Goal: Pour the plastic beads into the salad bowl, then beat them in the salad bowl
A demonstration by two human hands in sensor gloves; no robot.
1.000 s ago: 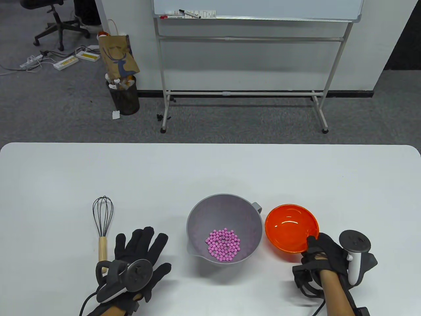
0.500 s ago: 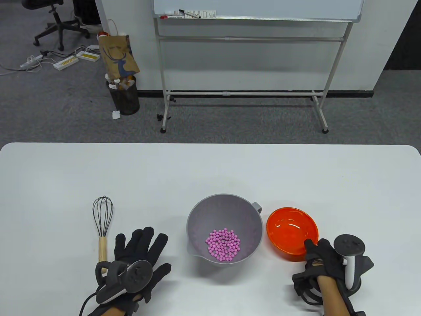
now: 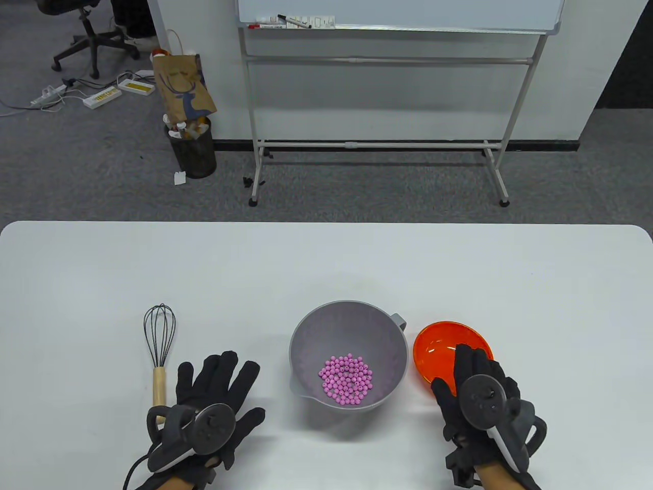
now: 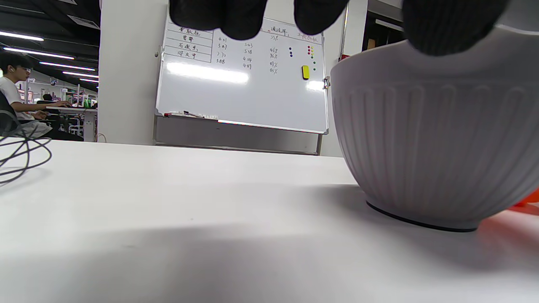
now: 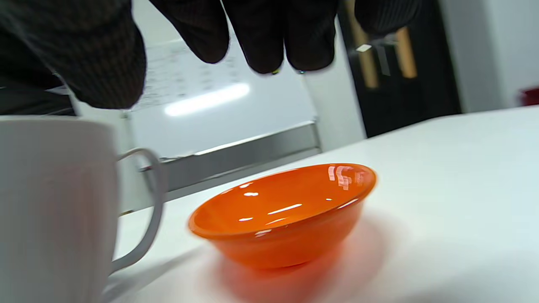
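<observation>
The grey salad bowl [image 3: 348, 352] stands near the table's front edge with a pile of pink beads [image 3: 346, 380] at its bottom. To its right sits the orange bowl [image 3: 438, 342], upright and holding nothing, on the table [image 3: 326, 265]. My right hand [image 3: 474, 380] hovers flat over the orange bowl's near rim, fingers straight, gripping nothing. My left hand [image 3: 219, 380] lies flat on the table left of the salad bowl, fingers spread. A wire whisk [image 3: 159, 347] with a wooden handle lies just left of that hand. The right wrist view shows the orange bowl [image 5: 286, 214] free beneath my fingertips [image 5: 261, 38].
A whiteboard on a stand [image 3: 387, 92] stands on the carpet beyond the table's far edge. A bin with a paper bag [image 3: 191, 138] and an office chair [image 3: 86, 35] are at the far left. A person sits at a desk in the left wrist view's background.
My right hand set the orange bowl down flat, let go of its rim and turned palm-down above it. The left hand, whisk and salad bowl stayed put.
</observation>
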